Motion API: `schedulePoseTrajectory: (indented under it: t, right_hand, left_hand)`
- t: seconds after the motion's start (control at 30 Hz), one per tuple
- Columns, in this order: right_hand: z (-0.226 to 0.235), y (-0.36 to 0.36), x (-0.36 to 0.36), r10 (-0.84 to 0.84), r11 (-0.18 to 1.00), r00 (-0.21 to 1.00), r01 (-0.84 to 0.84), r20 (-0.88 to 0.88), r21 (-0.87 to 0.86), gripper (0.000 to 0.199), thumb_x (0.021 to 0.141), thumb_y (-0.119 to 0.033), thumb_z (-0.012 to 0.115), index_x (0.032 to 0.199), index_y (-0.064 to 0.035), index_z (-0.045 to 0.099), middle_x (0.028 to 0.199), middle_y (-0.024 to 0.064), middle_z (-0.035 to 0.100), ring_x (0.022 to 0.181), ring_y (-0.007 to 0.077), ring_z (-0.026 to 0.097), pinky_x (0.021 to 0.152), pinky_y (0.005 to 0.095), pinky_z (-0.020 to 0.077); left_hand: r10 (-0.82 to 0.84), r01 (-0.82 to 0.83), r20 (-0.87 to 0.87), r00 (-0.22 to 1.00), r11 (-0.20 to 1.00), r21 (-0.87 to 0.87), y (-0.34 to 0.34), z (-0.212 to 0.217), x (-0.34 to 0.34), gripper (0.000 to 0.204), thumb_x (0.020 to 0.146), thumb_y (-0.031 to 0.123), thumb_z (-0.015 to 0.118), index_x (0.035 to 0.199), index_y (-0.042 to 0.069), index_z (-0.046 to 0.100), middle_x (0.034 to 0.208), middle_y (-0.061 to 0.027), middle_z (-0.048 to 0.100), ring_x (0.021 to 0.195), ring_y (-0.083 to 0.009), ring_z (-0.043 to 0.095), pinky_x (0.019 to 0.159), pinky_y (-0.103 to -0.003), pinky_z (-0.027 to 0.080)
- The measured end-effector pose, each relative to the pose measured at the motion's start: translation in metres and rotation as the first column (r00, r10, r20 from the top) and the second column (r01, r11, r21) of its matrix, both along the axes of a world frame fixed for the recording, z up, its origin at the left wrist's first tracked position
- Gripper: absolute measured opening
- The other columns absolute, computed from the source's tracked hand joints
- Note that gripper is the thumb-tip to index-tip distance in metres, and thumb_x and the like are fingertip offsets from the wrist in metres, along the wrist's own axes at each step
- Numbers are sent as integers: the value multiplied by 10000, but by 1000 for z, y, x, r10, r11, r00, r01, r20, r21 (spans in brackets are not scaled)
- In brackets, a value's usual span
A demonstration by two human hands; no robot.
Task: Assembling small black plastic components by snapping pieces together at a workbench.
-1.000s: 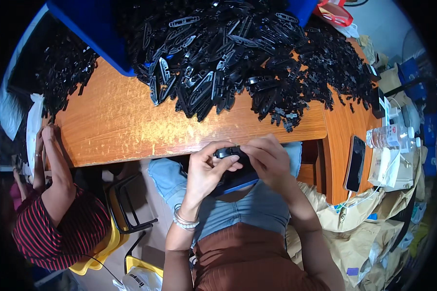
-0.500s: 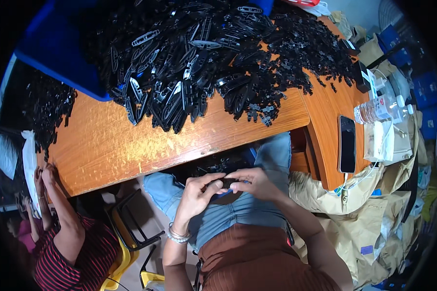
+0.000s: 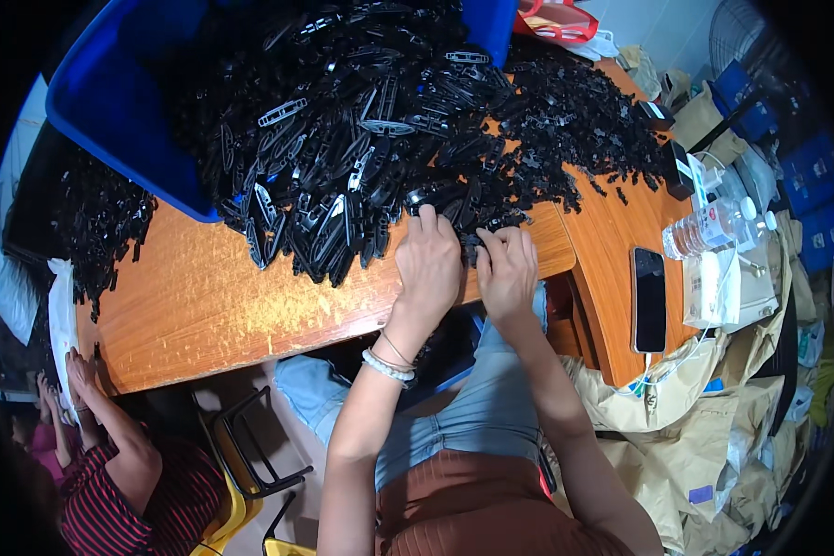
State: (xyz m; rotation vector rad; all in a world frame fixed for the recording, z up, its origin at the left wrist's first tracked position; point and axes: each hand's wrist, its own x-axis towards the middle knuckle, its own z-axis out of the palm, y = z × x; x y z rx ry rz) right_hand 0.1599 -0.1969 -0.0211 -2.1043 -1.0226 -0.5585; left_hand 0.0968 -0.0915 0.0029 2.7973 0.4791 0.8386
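A large heap of long, oval black plastic parts [image 3: 343, 176] with slotted middles lies at the far side of the table. My left hand [image 3: 429, 262] reaches to the heap's near edge, fingers bent down among the parts; what its fingertips hold is hidden. Just right of it, my right hand [image 3: 510, 273] has its thumb and fingers closed at the small black plastic pieces [image 3: 471, 248] on the near edge. Smaller black pieces [image 3: 579, 120] spread out to the right of the oval parts.
A blue bin [image 3: 125, 162] lies tipped behind the heap. On the right are a phone [image 3: 649, 301] on a cable, a plastic bottle [image 3: 700, 232] and brown paper bags [image 3: 658, 473]. A co-worker's arm [image 3: 120, 422] rests at the left end of the wooden table [image 3: 241, 306].
Both my hands have moved from my lap, where they held a small dark part, up to the heap's near edge. That dark part no longer shows.
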Motion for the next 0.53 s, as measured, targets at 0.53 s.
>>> schedulePoseTrajectory:
  t: [0.53]
  right_hand:
    - [-10, 12, -8, 36, 995, 999, -34, 17, -96, 210, 756, -38, 637, 966, -52, 632, 888, 94, 568, 848, 264, 510, 750, 378, 351]
  left_hand:
    - [408, 359, 415, 813, 210, -909, 20, -19, -88, 427, 834, 49, 650, 1149, 36, 361, 968, -92, 639, 709, -41, 579, 542, -158, 428]
